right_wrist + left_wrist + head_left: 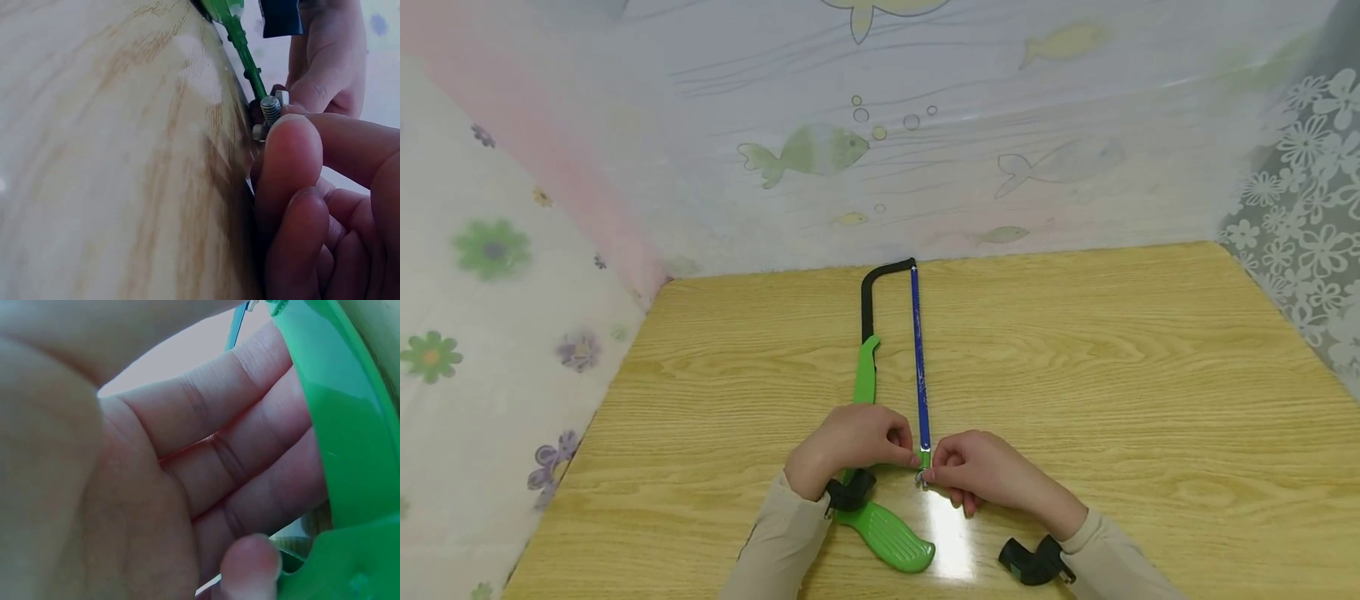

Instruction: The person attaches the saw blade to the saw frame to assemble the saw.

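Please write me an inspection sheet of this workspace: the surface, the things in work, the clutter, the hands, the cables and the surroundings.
Surface: wooden table, light grain, a glare spot near the hands.
Things in work: hacksaw lying flat, green handle toward the person, black frame, blue blade; a threaded screw with nut at the blade's near end.
Clutter: nothing seen.
Hands: left hand grips the saw's frame by the handle; right hand pinches the nut with its fingers.
Cables: nothing seen; black wrist camera mounts only.
Surroundings: translucent curtains with a fish print behind, flower prints at the left and right.
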`<state>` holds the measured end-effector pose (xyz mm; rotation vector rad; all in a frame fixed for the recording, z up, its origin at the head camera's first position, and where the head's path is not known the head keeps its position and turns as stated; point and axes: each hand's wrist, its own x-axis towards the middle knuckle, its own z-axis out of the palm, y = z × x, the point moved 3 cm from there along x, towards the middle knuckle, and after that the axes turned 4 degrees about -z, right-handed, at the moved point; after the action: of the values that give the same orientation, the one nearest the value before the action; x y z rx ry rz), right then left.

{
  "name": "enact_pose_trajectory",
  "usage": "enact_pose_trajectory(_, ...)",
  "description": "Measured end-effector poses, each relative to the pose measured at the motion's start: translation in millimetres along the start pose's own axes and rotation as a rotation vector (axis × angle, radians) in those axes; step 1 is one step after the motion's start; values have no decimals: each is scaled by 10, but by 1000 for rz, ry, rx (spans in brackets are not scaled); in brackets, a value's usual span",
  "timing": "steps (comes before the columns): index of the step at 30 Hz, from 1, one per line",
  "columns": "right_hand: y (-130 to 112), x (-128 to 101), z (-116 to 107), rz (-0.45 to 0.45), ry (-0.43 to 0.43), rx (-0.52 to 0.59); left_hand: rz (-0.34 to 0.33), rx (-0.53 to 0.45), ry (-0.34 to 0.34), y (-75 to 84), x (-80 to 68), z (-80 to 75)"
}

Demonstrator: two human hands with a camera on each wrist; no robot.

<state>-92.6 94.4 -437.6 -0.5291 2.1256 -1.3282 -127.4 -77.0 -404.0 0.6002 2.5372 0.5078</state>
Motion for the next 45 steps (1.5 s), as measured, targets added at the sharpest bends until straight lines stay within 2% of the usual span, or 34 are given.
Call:
enact_pose_trajectory(15, -27, -9, 12, 7, 4, -22, 0, 6, 7, 0, 0, 2)
enact_pose_trajectory(23, -42, -13, 31, 19, 24, -74, 2, 10, 5, 5, 4, 3)
enact_pose_trajectory(35, -18, -3, 2, -7, -24, -49, -2, 0, -8, -10, 7, 0)
enact_pose_trajectory(45, -9, -14, -11, 6, -6, 28, 1, 6, -6, -10, 15, 2)
